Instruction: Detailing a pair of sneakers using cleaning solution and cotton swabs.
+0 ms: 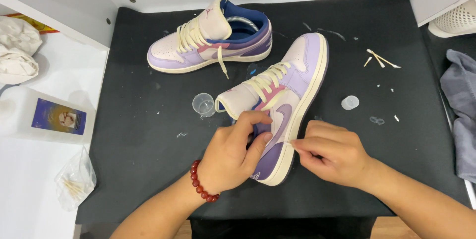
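Observation:
A lilac, white and purple sneaker (292, 80) with cream laces lies tilted on its side on the black mat (144, 140), toe pointing away. My left hand (233, 155), with a red bead bracelet at the wrist, grips the sneaker's collar and heel. My right hand (329, 152) pinches a thin cotton swab (293, 144) whose tip touches the cream sole edge near the heel. A second matching sneaker (210, 41) stands upright at the back of the mat, a coiled insert visible inside it.
A small clear cup (203, 104) stands left of the held sneaker and a small cap (350, 102) to its right. Used swabs (381, 59) lie at the back right. A grey cloth (461, 105) lies at the right edge. A plastic bottle (44, 115), a swab bag (74, 182) and crumpled cloth (17, 48) sit left.

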